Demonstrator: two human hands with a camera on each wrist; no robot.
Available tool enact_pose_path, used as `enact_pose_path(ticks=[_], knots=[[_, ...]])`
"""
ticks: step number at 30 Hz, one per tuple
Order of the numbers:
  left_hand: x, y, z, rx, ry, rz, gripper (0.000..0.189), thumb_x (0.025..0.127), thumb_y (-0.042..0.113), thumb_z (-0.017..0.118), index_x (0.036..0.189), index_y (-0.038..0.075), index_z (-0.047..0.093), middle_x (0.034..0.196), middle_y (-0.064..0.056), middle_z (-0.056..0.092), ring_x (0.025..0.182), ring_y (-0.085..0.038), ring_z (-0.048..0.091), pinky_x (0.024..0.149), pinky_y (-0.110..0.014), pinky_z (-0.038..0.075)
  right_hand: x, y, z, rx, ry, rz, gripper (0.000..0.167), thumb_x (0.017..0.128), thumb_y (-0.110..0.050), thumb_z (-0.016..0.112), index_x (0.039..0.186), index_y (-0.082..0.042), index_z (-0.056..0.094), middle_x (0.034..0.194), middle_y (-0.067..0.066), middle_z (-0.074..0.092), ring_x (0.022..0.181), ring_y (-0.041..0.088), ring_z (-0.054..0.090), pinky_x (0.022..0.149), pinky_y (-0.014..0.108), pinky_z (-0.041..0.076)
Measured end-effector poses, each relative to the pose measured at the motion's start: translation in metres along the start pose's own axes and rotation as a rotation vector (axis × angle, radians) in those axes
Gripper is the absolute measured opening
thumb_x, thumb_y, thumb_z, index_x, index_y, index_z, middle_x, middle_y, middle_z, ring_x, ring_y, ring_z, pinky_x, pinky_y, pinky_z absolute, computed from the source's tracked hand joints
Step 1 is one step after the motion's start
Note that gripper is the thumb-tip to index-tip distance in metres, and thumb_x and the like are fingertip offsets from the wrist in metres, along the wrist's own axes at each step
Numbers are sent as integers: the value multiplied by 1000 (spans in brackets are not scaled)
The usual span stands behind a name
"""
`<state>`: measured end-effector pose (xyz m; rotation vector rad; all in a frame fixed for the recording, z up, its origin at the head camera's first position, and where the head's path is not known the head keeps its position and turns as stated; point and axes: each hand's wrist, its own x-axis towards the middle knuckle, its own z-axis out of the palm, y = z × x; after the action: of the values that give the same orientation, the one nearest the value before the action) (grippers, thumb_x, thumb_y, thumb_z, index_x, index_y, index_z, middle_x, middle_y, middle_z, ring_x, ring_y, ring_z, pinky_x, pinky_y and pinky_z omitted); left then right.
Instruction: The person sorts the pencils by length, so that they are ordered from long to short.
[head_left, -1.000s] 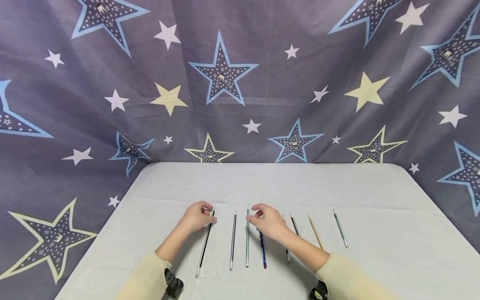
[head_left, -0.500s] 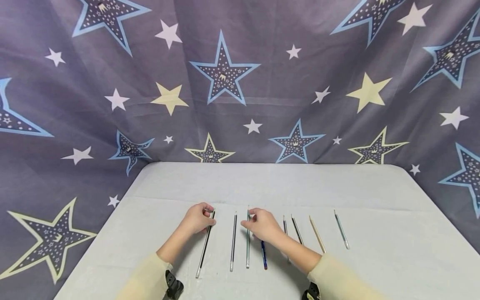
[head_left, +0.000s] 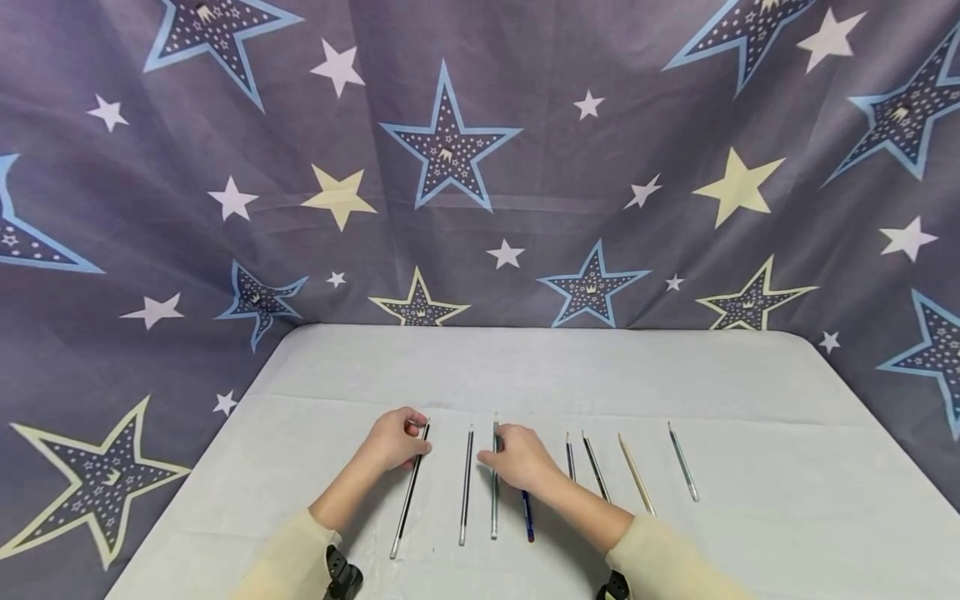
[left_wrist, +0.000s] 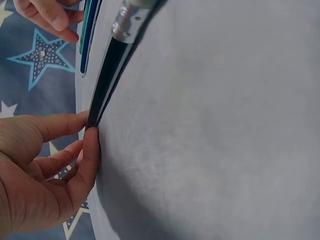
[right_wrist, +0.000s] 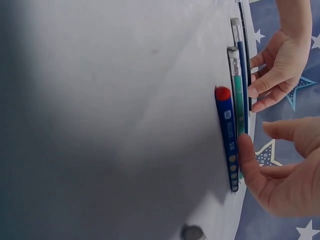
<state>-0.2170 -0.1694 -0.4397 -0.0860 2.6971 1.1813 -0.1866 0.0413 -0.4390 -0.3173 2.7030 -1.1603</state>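
My left hand pinches a black pencil near its far end. In the left wrist view, the pencil runs from the thumb and finger up to its metal-banded end near the camera. My right hand is over the far part of a teal pencil, its thumb reaching past it to the left. Thumb and finger stand apart in the right wrist view; one digit overlaps the teal pencil, though contact is unclear. Between the hands lies a dark pencil. A blue, red-ended pencil lies partly under the right hand.
Right of the right forearm lie a dark blue pencil, a black pencil, a gold pencil and a green pencil. All rest on a white-covered table. A starred grey cloth hangs behind.
The right hand has shifted left and slightly nearer, from beside the teal pencil to over it. The left hand keeps its place on the black pencil.
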Motion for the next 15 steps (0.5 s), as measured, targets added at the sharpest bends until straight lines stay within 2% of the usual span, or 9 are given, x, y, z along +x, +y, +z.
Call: enact_pose_path(ticks=[3, 5, 7, 9, 11, 13, 15], knots=[[-2, 1, 0, 3, -7, -1, 35, 75, 1, 71, 108, -1, 59, 83, -5, 48, 57, -14, 50, 47, -26, 54, 0, 0, 4, -20, 13, 0, 54, 84, -19, 67, 123, 15, 50, 69, 12, 65, 37, 11, 49, 41, 24, 46], [-2, 1, 0, 5, -11, -1, 36, 75, 1, 71, 109, 0, 58, 84, -5, 48, 58, -14, 50, 47, -26, 54, -1, 0, 6, -44, 26, 12, 56, 82, -18, 69, 123, 14, 50, 92, 21, 67, 48, 15, 57, 49, 26, 52], [-2, 1, 0, 13, -13, 1, 36, 75, 1, 71, 109, 0, 58, 85, -6, 48, 57, -14, 50, 47, -25, 54, -1, 1, 7, -70, 40, 18, 56, 80, -18, 71, 122, 14, 51, 114, 28, 60, 70, 24, 66, 65, 32, 58], [-2, 1, 1, 13, -11, 3, 36, 75, 0, 71, 109, 0, 58, 85, -6, 48, 57, -14, 51, 46, -25, 54, 0, 1, 10, -93, 48, 22, 58, 79, -17, 72, 123, 14, 51, 121, 29, 57, 93, 32, 64, 80, 39, 57], [-2, 1, 0, 16, -9, 5, 36, 75, -1, 71, 109, -1, 58, 86, -7, 49, 57, -14, 51, 46, -25, 54, 0, 1, 11, -115, 54, 22, 60, 78, -17, 73, 124, 14, 50, 123, 29, 56, 105, 36, 59, 87, 42, 55], [-1, 1, 0, 15, -9, 4, 37, 75, -1, 71, 110, -1, 58, 86, -7, 49, 58, -14, 52, 46, -25, 54, 0, 0, 12, -127, 55, 20, 60, 77, -16, 73, 123, 14, 50, 121, 29, 57, 102, 35, 60, 83, 40, 56], [-1, 0, 0, 10, -14, 0, 36, 76, -2, 70, 110, -1, 58, 85, -6, 49, 58, -14, 51, 46, -25, 54, 0, -1, 12, -137, 55, 18, 58, 77, -15, 73, 121, 14, 51, 117, 28, 59, 89, 29, 62, 71, 34, 57]])
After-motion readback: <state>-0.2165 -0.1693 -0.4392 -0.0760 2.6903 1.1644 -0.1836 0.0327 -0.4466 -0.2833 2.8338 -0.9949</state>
